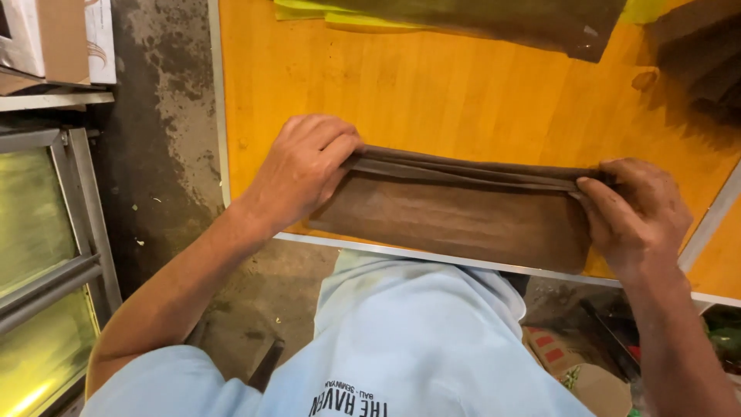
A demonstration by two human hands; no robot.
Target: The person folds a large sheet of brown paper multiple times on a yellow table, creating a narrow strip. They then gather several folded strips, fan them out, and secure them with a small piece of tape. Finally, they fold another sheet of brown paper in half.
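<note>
A folded brown cloth lies along the near edge of an orange wooden table. My left hand pinches its upper left corner, fingers curled over the folded layers. At the cloth's right end my right hand grips the top edge between thumb and fingers. The cloth is stretched flat between both hands, with several layers showing along its top fold.
More brown cloth lies at the table's far edge over yellow-green fabric. A dark pile sits far right. Stained concrete floor and a metal-framed glass cabinet are left. Boxes sit under the table.
</note>
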